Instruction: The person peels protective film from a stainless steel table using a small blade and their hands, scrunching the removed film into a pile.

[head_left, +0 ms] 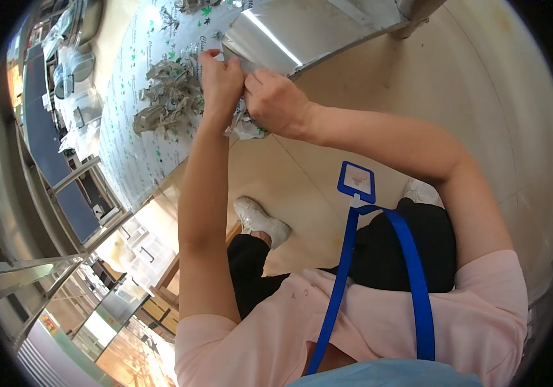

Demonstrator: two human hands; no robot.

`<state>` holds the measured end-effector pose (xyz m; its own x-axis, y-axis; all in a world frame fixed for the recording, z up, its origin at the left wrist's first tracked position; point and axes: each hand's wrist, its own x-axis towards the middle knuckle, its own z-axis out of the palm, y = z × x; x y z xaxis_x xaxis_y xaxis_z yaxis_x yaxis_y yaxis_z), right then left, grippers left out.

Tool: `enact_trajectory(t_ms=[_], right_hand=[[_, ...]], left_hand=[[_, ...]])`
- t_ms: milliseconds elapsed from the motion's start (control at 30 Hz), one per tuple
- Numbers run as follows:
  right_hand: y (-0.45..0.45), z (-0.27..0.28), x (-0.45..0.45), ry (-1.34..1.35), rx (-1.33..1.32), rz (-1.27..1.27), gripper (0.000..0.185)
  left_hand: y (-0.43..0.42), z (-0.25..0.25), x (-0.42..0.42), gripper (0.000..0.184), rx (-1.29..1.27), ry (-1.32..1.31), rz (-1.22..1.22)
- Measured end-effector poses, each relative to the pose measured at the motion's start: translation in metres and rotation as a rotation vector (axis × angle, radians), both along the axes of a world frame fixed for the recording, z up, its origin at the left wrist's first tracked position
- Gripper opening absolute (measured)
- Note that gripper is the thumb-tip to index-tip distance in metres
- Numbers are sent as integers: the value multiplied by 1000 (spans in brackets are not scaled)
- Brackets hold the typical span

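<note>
A shiny metal panel (289, 40) lies at the top of the head view, its left end by my hands. My left hand (222, 84) is closed at that end, fingertips near the panel's corner; what it pinches is hidden. Right beside it, my right hand (275, 103) is curled into a fist against the panel's near edge. Crumpled greyish film (247, 126) shows just below my right hand, at the table edge; whether the fingers grip it is hidden. More crumpled grey film (172, 97) is heaped to the left of my left hand.
Printed sheeting with green leaves covers the table (122, 145). Clear plastic bins (83, 97) and a metal rack (73, 177) stand to the left. A blue lanyard with a badge (357, 180) hangs from my neck. Tiled floor (315, 171) lies below.
</note>
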<state>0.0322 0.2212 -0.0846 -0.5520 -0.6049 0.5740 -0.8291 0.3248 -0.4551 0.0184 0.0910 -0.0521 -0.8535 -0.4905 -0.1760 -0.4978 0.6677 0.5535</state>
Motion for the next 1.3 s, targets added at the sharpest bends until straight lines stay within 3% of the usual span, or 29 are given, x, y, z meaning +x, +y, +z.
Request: enact_trajectory(t_ms=[567, 767, 833, 933, 1000, 1100, 1200, 1300], right_hand=[[-6, 4, 30, 14, 27, 64, 28], [11, 9, 46, 125, -62, 110, 30], [26, 14, 67, 211, -195, 269, 27], [47, 14, 59, -333, -105, 161, 22], [38, 11, 19, -1654, -50, -48, 32], [23, 22, 4, -2088, -350, -64, 44], [0, 19, -1, -2120, -468, -124, 44], [-9, 21, 10, -2024, -394, -214, 39]], left_hand=[[-7, 8, 37, 44, 137, 39, 39], [-2, 7, 26, 56, -142, -28, -66], [4, 5, 29, 56, 82, -12, -24], [-7, -9, 28, 57, 226, 26, 1], [-8, -7, 29, 58, 264, 8, -12], [7, 3, 24, 59, 358, 46, 92], [20, 12, 26, 65, 101, 84, -63], [6, 4, 31, 60, 182, 129, -174]])
